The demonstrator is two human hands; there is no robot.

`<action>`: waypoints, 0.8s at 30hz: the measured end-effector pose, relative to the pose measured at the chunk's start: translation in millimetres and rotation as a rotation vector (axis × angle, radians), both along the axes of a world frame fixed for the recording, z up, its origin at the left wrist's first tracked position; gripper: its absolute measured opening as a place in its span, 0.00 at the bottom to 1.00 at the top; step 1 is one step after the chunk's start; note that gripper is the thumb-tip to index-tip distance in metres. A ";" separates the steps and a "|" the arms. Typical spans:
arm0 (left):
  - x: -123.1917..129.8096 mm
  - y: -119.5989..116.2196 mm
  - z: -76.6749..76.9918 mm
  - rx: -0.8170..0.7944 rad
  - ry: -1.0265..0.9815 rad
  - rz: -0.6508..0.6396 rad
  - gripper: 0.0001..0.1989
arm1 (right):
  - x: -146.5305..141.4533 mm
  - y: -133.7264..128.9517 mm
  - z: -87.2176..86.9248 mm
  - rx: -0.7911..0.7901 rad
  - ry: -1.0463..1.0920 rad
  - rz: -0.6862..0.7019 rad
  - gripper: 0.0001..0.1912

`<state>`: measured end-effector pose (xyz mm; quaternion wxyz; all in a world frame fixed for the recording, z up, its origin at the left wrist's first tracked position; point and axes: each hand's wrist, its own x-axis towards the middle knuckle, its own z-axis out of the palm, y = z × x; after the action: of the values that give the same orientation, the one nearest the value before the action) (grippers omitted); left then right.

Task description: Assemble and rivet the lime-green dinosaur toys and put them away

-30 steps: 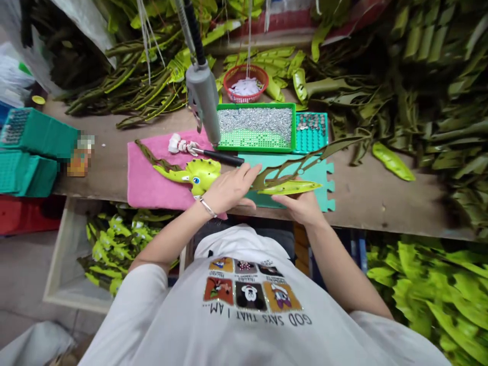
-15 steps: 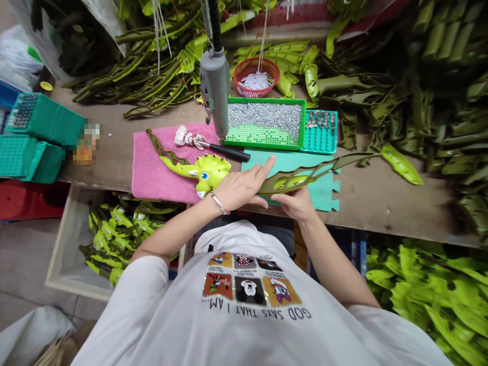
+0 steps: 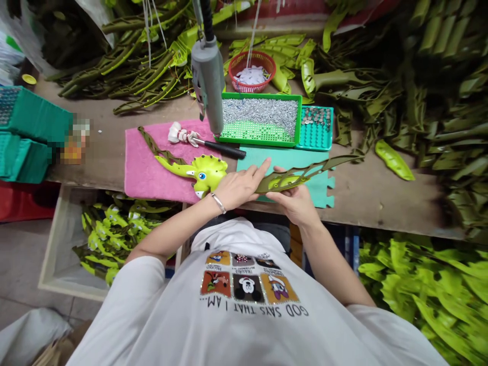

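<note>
My right hand [image 3: 295, 203] grips a long olive-green plastic toy part [image 3: 318, 170] from below, thumb at the near edge and fingertips showing behind it. Yellow-green pieces show inside its hollow side. My left hand [image 3: 242, 185], with a silver bracelet at the wrist, is laid over the part's left end, fingers long and close together; its thumb is mostly hidden. Against that hand lies a yellow-green horned dinosaur head [image 3: 209, 172] with a blue eye, on a pink cloth [image 3: 143, 168]. Under the part is a teal foam mat [image 3: 320, 198].
A grey power screwdriver [image 3: 208, 81] hangs over the bench beside a green tray [image 3: 259, 144] of screws. Nearby are a black-handled tool [image 3: 224, 149], a teal tray [image 3: 316, 142], a red basket [image 3: 251, 86] and a loose yellow-green piece [image 3: 394, 160]. Plastic parts pile up behind and to the right.
My right hand has shifted its hold, with fingertips now showing behind the olive part. My left thumb has drawn in against it. The whole view has shifted slightly.
</note>
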<state>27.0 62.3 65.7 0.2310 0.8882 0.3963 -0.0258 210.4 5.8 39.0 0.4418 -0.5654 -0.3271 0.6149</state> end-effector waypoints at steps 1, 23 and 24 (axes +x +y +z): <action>0.8 0.0 -1.4 -0.003 0.014 0.002 0.44 | 1.4 0.0 2.0 -0.001 0.019 -0.034 0.32; 2.8 38.3 4.5 -0.364 0.090 -0.082 0.22 | 217.6 50.2 7.8 -0.123 -1.620 -0.155 0.23; 4.4 42.6 4.0 -0.417 0.066 -0.089 0.22 | 217.8 48.0 8.7 -0.167 -1.621 -0.139 0.23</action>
<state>31.4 105.0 69.7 0.3951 0.8366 0.3501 -0.1465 428.3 53.8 47.7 0.0617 -0.8846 -0.4622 0.0086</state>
